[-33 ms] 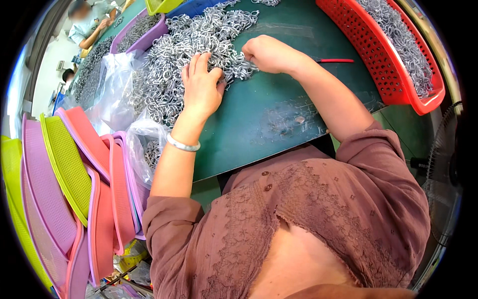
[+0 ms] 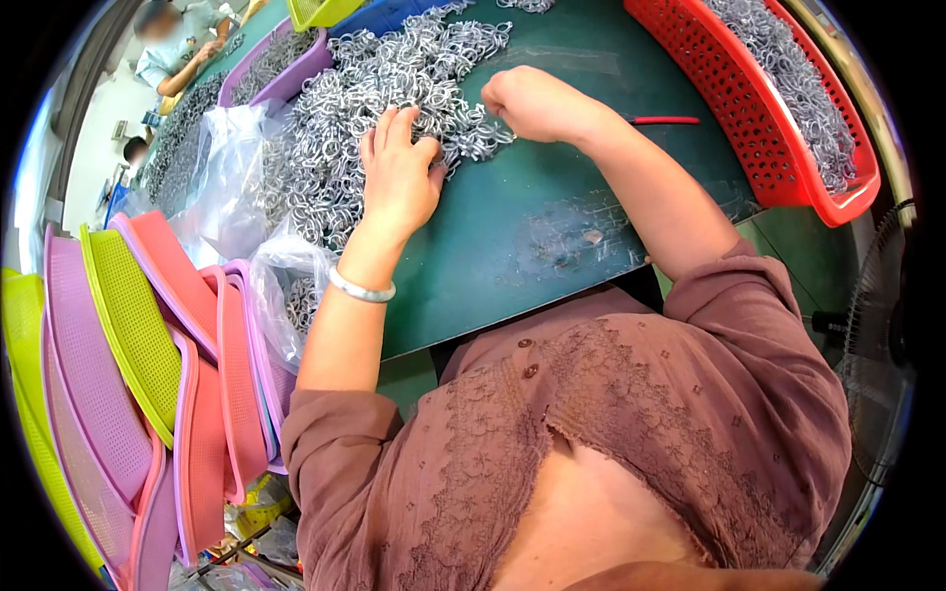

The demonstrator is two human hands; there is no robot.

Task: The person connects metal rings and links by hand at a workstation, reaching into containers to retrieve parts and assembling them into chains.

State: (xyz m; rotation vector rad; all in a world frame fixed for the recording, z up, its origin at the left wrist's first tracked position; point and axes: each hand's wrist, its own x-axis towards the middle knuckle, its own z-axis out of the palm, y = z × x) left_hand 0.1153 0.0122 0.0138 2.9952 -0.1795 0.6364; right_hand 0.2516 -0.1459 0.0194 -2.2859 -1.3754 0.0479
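A large heap of small silvery metal rings (image 2: 325, 128) covers the far middle of the green table (image 2: 473, 246). My left hand (image 2: 401, 177) rests on the near right part of this heap, its fingers spread over the pieces, and the wrist wears a pale bangle (image 2: 363, 286). At the heap's right edge, my right hand (image 2: 532, 103) is closed with its fingers curled in. Whatever lies between those fingertips is hidden. Behind that hand, a tool with a red handle (image 2: 667, 120) lies on the table.
A red perforated basket (image 2: 729, 89) of similar pieces stands at the right. Clear plastic bags (image 2: 222, 177) lie left of the heap, near a purple basket (image 2: 313, 61). Stacked colourful baskets (image 2: 128, 335) fill the left side. A co-worker (image 2: 177, 54) sits at the far left.
My right hand has shifted very slightly to the right, staying closed. My left hand stays almost still on the heap.
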